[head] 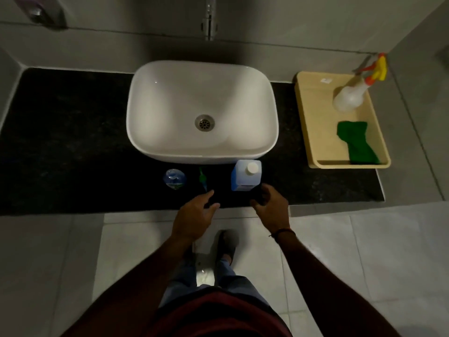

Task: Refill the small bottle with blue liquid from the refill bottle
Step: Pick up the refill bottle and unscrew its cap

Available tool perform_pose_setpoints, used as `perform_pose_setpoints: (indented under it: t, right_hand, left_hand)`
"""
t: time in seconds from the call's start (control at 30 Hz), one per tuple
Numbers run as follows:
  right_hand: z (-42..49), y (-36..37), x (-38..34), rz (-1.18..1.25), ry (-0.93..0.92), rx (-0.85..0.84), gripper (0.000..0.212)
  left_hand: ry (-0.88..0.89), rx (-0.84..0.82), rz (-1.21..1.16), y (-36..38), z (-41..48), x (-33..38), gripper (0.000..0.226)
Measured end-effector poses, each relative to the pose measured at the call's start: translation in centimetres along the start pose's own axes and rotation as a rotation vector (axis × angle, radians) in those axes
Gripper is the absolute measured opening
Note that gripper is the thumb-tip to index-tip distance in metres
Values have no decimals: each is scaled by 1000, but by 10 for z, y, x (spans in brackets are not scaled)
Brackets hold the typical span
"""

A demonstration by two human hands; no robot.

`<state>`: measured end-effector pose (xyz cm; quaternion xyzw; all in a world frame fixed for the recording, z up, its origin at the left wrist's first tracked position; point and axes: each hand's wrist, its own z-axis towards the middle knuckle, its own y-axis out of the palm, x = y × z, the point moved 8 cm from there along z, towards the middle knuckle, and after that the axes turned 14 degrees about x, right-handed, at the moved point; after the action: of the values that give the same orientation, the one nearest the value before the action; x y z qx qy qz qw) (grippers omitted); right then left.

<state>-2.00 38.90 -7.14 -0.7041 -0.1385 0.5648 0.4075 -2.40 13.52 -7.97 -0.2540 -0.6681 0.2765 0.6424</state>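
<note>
Refill bottle (246, 175) upright on counter (73, 152), capped, just beyond your right hand (269, 205). Small bottle (174, 179) farther left, beyond left hand (197, 215). Both hands' fingers loose, grasping nothing.

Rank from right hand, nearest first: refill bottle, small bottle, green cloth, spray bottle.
From the right hand:
1. Refill bottle, just beyond the fingers.
2. Small bottle, across to the left.
3. Green cloth, in the tray's near end.
4. Spray bottle, tray's far end.

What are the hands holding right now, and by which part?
Nothing. Both the left hand and the right hand are open and empty above the counter edge; the right is just short of the refill bottle.
</note>
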Motion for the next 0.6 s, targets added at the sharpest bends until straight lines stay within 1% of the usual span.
perform_pose_setpoints:
  t: [0.1,0.17,0.2,0.27,0.33,0.43,0.5,0.6]
  right_hand:
    - [37,-7,-10,142,8,-56,86]
    - [54,-4,-23,221,-43,-130,95]
    - [60,-3,-28,224,-78,-154,96]
    - [66,-1,-35,216,-122,-181,90]
    - [66,1,-36,230,-130,-202,80]
    - [64,3,-38,248,-137,-208,76]
    - [63,3,-38,250,-140,-205,77]
    - [64,4,-37,228,-149,-216,77]
  left_hand:
    - [60,18,-66,9,31,34,58]
    - [96,34,-92,13,47,50,60]
    - [115,34,-81,15,52,56,61]
    - [162,16,-51,19,55,62,61]
    - [201,-17,-36,24,52,64,58]
    - [198,-60,-59,27,48,62,54]
    - [191,-32,-84,23,48,63,57]
    - [234,83,-122,9,53,78,62]
